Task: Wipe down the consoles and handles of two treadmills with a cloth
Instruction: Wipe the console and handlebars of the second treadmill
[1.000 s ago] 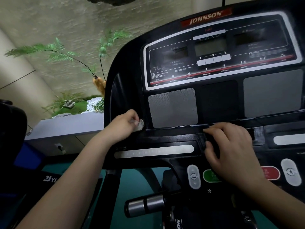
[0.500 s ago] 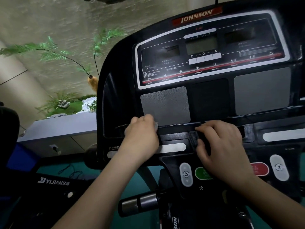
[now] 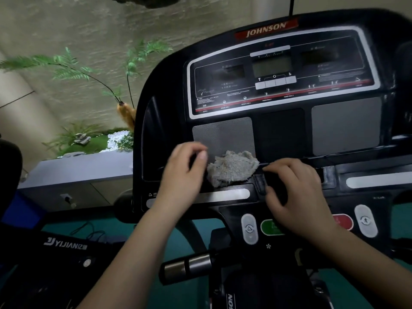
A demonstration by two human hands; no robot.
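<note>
the console (image 3: 281, 132) fills most of what i see, with the second treadmill (image 3: 64, 246) low at my left and the silver-capped handle (image 3: 189, 266) below the console's bottom edge. my left hand (image 3: 182, 177) hangs just beside the cloth (image 3: 231, 169), fingers loosely curled and pinching nothing, though it is blurred, so that is my reading of it. my right hand (image 3: 298, 197) lies bent over the middle of the console's ledge (image 3: 361, 163); whether it grips anything under it i cannot tell. the cloth sits bunched and loose on that ledge, under the left grey panel (image 3: 223, 134), between my two hands. the risks, as i judge them: the ledge looks narrow and nothing holds the cloth, so a careless brush could knock it off the front edge. my right palm also covers part of the green button (image 3: 270, 227), near the red button (image 3: 344, 221) — leaning there could press one and start the machine.
</note>
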